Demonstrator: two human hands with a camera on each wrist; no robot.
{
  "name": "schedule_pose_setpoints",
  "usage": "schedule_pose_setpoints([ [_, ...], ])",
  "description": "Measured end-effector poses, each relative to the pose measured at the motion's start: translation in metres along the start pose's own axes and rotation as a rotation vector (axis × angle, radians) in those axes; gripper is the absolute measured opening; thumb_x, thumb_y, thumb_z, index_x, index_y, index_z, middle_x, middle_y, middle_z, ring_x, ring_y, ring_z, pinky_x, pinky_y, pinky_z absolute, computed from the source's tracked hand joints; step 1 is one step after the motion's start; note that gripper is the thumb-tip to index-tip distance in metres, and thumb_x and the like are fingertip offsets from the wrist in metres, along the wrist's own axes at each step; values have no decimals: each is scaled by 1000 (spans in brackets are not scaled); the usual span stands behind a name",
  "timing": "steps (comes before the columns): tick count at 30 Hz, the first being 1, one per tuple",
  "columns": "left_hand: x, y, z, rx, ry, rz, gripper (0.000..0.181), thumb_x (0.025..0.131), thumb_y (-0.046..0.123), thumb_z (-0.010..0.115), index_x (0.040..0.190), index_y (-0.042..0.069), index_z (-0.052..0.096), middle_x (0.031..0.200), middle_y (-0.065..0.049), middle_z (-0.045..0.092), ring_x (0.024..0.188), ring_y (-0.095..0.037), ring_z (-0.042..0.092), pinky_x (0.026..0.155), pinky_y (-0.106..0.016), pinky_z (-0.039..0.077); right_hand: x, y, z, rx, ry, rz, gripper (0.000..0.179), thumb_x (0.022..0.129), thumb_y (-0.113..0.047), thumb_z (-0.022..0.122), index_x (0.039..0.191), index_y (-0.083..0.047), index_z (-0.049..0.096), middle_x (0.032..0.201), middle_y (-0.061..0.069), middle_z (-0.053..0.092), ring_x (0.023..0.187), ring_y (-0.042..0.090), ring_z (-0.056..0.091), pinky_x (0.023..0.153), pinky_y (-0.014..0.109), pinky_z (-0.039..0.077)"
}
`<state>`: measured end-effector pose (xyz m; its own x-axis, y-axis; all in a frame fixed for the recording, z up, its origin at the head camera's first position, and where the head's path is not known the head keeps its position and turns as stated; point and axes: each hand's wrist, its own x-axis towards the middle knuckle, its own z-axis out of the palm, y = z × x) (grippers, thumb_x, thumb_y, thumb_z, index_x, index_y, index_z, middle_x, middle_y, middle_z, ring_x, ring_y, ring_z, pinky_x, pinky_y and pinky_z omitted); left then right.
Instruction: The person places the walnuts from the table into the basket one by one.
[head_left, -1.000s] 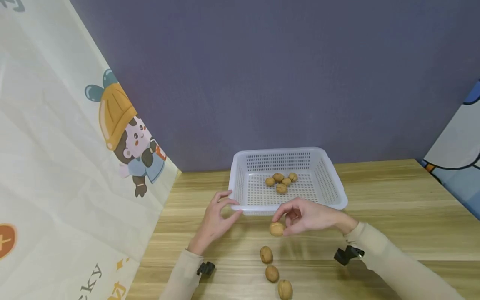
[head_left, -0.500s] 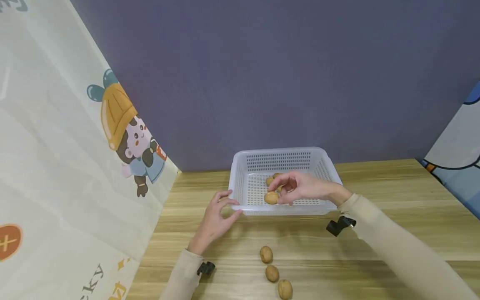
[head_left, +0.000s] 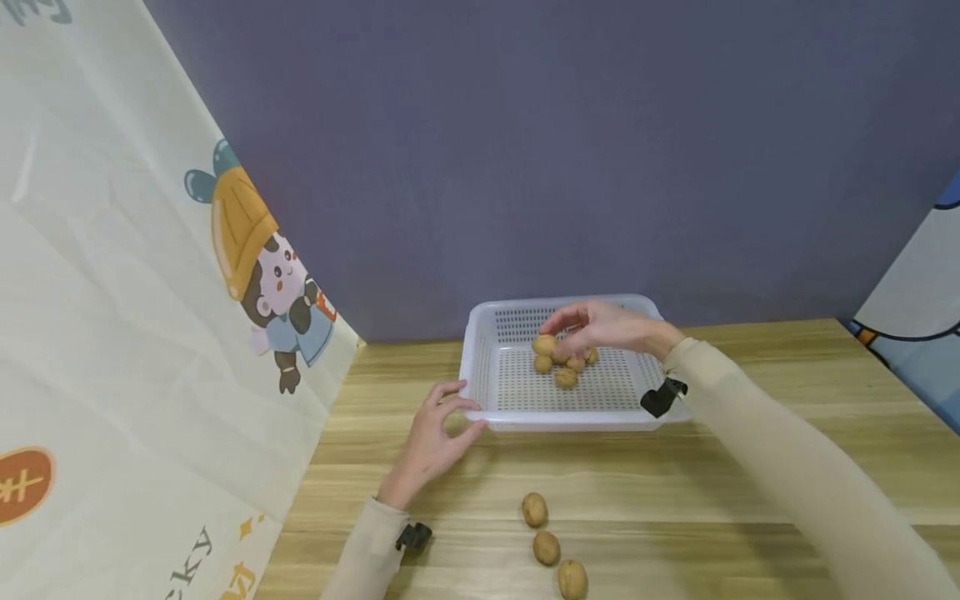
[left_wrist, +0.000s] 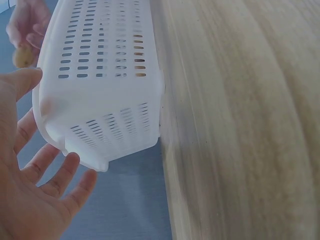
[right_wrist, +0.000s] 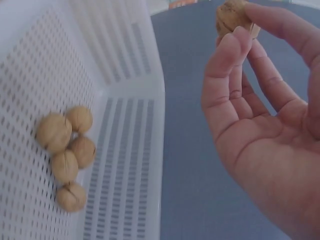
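In the head view my right hand (head_left: 603, 327) is over the white plastic basket (head_left: 474, 367), pinching a walnut (head_left: 544, 345) between thumb and fingertips. The right wrist view has this held walnut (right_wrist: 234, 17) at the top, above the basket's rim. Several walnuts (head_left: 566, 378) lie grouped on the basket's perforated floor, partly hidden by my right hand in the head view. At the basket's front left corner my left hand (head_left: 429, 446) holds the rim, with the index fingertip over the edge and the thumb outside the front wall.
Three walnuts (head_left: 547, 547) lie in a slanting row on the wooden table (head_left: 720, 500), in front of the basket. A dark blue-grey panel (head_left: 525, 150) rises behind it. A white sheet with cartoon prints (head_left: 112, 292) hangs at the left.
My right hand has carried the walnut from above the table in front, over the front rim, to the group inside the basket. My left hand has stayed at the corner.
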<state>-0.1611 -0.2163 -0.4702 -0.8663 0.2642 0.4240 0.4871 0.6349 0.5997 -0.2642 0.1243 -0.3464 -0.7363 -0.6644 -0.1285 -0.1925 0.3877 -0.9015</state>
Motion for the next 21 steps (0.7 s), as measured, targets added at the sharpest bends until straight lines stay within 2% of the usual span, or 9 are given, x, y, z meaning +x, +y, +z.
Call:
schedule_pose_setpoints([
  [5, 2, 0, 2, 2, 7, -6, 23, 89, 30, 85, 108, 19, 77, 150, -9, 59, 138, -36, 59, 117, -62, 48, 20, 20, -15, 8, 37, 49, 48, 95, -19, 78, 139, -7, 64, 141, 15, 66, 97, 20, 68, 79, 32, 62],
  [9, 4, 1, 4, 1, 13, 0, 23, 89, 28, 85, 109, 19, 77, 150, -10, 60, 137, -37, 59, 116, -63, 48, 31, 39, -22, 16, 43, 83, 51, 95, -23, 79, 141, -8, 63, 146, 14, 63, 107, 26, 68, 93, 43, 62],
  [13, 6, 2, 7, 7, 13, -3, 23, 89, 28, 85, 109, 19, 77, 150, -10, 60, 137, -37, 59, 116, -62, 48, 39, 56, -27, 20, 55, 110, 52, 95, -25, 79, 142, -9, 62, 147, 14, 63, 115, 32, 65, 97, 51, 59],
  [18, 8, 3, 10, 4, 13, -16, 23, 89, 28, 85, 108, 19, 77, 150, -10, 59, 138, -37, 59, 116, -63, 48, 48, 75, -30, 4, 59, 134, 51, 95, -21, 77, 143, -8, 63, 148, 13, 64, 116, 23, 64, 97, 54, 59],
  [21, 10, 2, 11, 2, 20, -24, 23, 89, 28, 85, 108, 19, 77, 150, -10, 59, 138, -36, 59, 117, -62, 48, 53, 82, -28, -30, 60, 134, 49, 95, -25, 79, 140, -10, 67, 143, 11, 68, 117, 23, 65, 100, 54, 58],
])
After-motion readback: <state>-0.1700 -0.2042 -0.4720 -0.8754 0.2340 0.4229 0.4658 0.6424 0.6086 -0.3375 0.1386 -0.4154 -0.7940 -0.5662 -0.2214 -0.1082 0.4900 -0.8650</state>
